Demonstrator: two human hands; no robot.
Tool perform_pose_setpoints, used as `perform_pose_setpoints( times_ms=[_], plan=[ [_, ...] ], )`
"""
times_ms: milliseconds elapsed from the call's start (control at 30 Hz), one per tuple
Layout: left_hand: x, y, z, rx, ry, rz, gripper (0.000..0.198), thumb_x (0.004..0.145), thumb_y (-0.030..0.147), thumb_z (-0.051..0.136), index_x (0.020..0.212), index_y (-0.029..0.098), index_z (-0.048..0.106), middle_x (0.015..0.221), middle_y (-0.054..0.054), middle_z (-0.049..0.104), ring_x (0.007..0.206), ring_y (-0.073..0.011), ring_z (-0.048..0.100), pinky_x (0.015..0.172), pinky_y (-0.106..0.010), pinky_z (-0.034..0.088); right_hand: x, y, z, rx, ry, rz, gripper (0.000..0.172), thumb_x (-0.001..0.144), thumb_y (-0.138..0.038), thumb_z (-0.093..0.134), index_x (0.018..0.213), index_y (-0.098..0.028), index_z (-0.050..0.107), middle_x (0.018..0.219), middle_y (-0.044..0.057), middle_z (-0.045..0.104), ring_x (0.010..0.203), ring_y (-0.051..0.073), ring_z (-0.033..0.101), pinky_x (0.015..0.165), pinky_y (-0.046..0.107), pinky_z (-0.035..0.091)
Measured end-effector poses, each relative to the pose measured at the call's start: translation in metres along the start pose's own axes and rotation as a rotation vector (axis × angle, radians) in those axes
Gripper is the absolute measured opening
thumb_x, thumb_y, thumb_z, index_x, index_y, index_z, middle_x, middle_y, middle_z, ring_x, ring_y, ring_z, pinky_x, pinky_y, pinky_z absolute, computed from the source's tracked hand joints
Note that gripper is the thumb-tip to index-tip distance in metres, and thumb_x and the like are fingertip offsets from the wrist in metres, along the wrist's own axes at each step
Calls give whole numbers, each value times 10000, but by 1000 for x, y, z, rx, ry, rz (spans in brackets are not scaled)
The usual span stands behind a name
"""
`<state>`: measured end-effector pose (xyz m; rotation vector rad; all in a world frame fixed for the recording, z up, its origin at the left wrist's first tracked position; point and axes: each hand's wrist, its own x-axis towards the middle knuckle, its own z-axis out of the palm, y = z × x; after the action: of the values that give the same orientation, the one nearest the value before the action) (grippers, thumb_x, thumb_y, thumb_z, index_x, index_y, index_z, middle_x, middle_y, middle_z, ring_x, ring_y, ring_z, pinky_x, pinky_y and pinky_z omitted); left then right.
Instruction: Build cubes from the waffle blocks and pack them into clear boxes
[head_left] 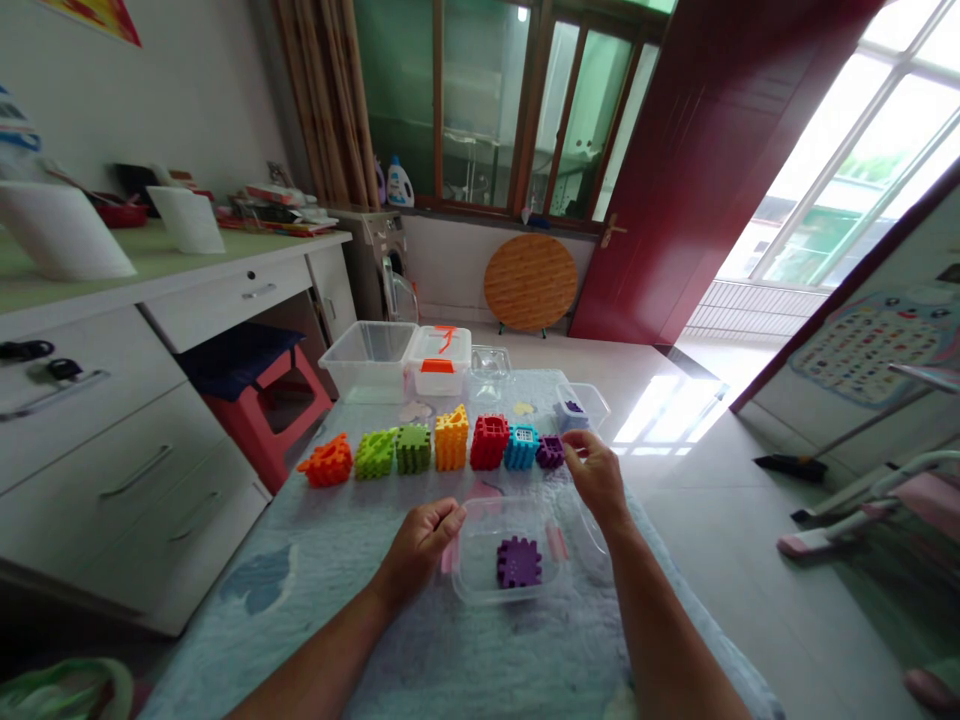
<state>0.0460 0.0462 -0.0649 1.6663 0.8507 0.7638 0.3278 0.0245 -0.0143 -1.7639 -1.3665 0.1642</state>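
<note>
table [480, 670] draped in patterned pale blue. beyond its middle, in a line from left edge toward right edge, all notched plastic: orange block [328, 461] by the left edge, lime block [375, 454], olive block [413, 449], yellow block [451, 438], red block [489, 443], light blue block [521, 447], then purple block [550, 453] near the right edge, just beside the light blue one. between that line and the near edge, clear tub [476, 570] with pink side clips; flat inside it, right of its middle, purple panel [519, 563] with toothed edges. left hand [422, 545] curled closed on the tub's far left corner, thumb uppermost. right hand [598, 470] stretched past the tub to the right side of the purple block, thumb and fingers nearly together; whether pinching the block or only alongside it, impossible to tell. past the purple block, by the right edge, small clear box [595, 405] with dark purple pieces [574, 408] inside. at the far left corner, large clear bin [367, 365]; close against its right side, lidded box [442, 380] with orange latch [437, 366]; next along the far edge, shallow clear container [490, 362]. off the left edge, pink stool [281, 400] with dark blue seat.
</note>
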Motion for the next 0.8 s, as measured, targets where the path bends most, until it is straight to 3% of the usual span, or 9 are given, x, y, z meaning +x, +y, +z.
perform_pose_setpoints(
  times_ms=[133,233,300,500,633,800],
  plan=[
    [-1,0,0,0,-1,-2,435,899,527,428,628,195,352,604,48,309,582,-106,332,554,-222,296,27,6,-2,-306,-315,-187,505,750,-199,582,1248,-129,538,1281,144,578,1211,275,505,1026,416,382],
    [-1,-1,0,-8,-5,-8,432,900,526,428,633,193,361,606,47,316,581,-105,332,551,-220,295,43,12,5,-502,-556,-242,716,682,-149,632,1368,-122,427,1405,176,469,1298,294,435,1053,407,349],
    [-1,-1,0,-11,-5,-6,431,900,525,429,634,193,360,607,48,313,579,-104,328,549,-219,294,51,17,12,-569,-649,-263,786,659,-137,653,1398,-126,386,1411,191,459,1304,303,435,1044,394,356],
    [0,-1,-1,-13,-6,-1,437,896,533,431,631,192,368,602,48,317,580,-106,334,551,-222,299,61,22,24,-605,-743,-284,845,596,-143,727,1372,-93,397,1294,221,559,1201,331,533,984,367,410],
    [0,-1,-1,-25,-9,-6,431,897,528,441,638,189,377,604,49,318,581,-104,332,551,-218,301,61,19,24,-613,-761,-285,730,620,-150,715,1302,-131,455,1191,168,630,1087,296,604,906,327,447],
    [-1,0,-1,-39,-14,-11,431,893,532,447,641,188,387,604,49,327,580,-103,334,546,-212,303,56,16,19,-630,-750,-268,680,600,-149,723,1236,-121,483,1171,166,628,1080,284,591,859,305,446]
  ],
)
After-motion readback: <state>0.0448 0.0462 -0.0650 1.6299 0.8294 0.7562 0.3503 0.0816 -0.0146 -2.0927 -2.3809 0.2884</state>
